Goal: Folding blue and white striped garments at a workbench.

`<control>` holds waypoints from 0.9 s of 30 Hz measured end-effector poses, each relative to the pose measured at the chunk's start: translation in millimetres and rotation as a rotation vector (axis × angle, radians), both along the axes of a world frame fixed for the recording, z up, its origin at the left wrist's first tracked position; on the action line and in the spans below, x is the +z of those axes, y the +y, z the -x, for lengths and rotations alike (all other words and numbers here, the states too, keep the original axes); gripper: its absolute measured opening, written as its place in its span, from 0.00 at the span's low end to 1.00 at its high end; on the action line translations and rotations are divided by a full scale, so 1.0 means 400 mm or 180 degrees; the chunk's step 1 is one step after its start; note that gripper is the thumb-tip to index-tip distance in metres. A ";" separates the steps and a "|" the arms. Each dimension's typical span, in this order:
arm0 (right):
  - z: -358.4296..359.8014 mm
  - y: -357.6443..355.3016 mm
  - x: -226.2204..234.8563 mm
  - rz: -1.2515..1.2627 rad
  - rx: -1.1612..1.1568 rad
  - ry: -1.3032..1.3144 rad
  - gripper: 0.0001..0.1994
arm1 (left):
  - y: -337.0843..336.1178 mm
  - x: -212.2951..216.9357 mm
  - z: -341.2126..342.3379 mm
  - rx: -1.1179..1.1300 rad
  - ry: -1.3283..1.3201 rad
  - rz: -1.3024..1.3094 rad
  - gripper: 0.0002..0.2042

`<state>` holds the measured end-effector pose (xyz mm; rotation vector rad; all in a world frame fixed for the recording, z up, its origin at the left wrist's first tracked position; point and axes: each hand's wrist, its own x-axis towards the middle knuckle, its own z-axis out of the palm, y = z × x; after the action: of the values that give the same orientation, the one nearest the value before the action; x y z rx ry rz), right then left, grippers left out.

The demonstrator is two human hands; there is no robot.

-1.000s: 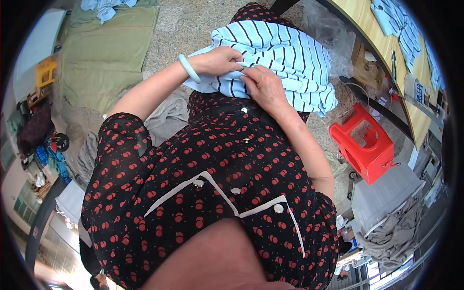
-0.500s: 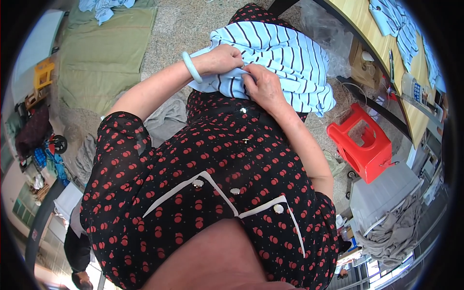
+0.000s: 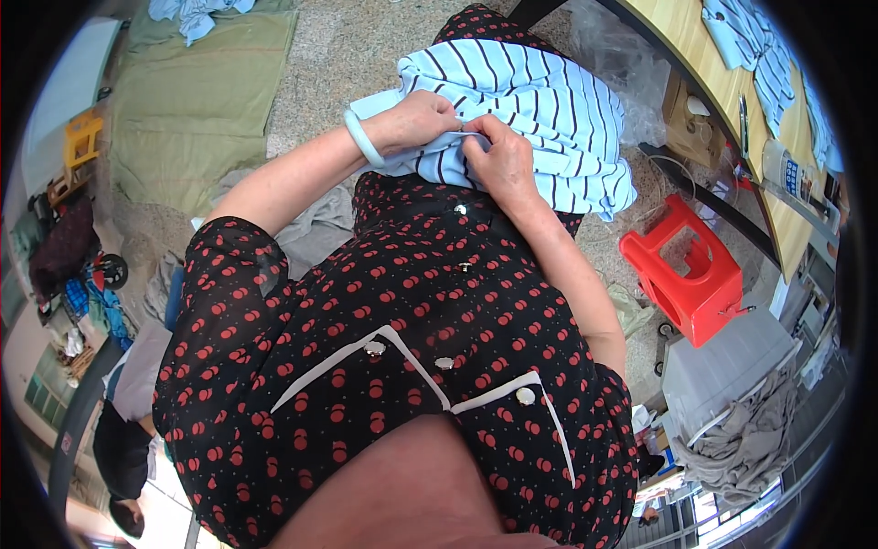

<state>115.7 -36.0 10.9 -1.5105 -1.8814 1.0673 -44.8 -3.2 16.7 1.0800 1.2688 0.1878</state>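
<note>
Across my lap lies a light blue garment (image 3: pixel 558 119) with dark and white stripes, bunched into folds. My left hand (image 3: pixel 416 121), with a pale bangle (image 3: pixel 363 139) at its wrist, pinches a plain blue edge of the cloth. Just to the right, my right hand (image 3: pixel 503 163) grips the same edge between thumb and forefinger. The two hands are close together, their fingertips nearly meeting. Anything small between the fingertips is too fine to make out.
A red plastic stool (image 3: pixel 686 265) stands to the right, below a wooden table (image 3: pixel 732 101) holding more striped garments (image 3: pixel 754 46). A grey bin (image 3: pixel 722 366) bears crumpled grey cloth (image 3: pixel 750 439). Green sheeting (image 3: pixel 197 110) covers floor at left. Another person (image 3: pixel 123 448) is at lower left.
My hands have shifted only slightly at the cloth edge, the right fingers rising and curling a little. The person at lower left has moved a bit leftward.
</note>
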 end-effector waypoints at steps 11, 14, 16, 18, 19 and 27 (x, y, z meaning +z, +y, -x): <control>-0.004 -0.002 -0.001 -0.0534 0.0289 -0.0114 0.06 | -0.020 -0.022 -0.001 -0.0340 0.0572 -0.1175 0.10; -0.004 -0.001 -0.001 -0.0647 0.0337 -0.0250 0.06 | -0.036 -0.008 -0.002 -0.0815 0.0799 -0.1905 0.10; -0.005 -0.001 -0.007 -0.0694 0.0322 -0.0235 0.06 | -0.045 0.014 -0.010 -0.0939 0.0807 -0.2302 0.10; -0.003 0.001 -0.005 -0.0731 0.0347 -0.0270 0.05 | -0.049 0.008 -0.012 -0.0954 0.0898 -0.2240 0.10; -0.003 0.002 -0.003 -0.0765 0.0367 -0.0308 0.05 | -0.053 0.002 -0.013 -0.0973 0.0985 -0.2176 0.10; 0.002 -0.002 -0.013 -0.0693 0.0447 -0.0416 0.05 | -0.087 -0.036 -0.016 -0.0897 0.1054 -0.2857 0.06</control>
<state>114.9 -36.8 5.6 -1.3692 -2.1438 0.8074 -38.4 -38.0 2.3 2.1142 1.3245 0.3947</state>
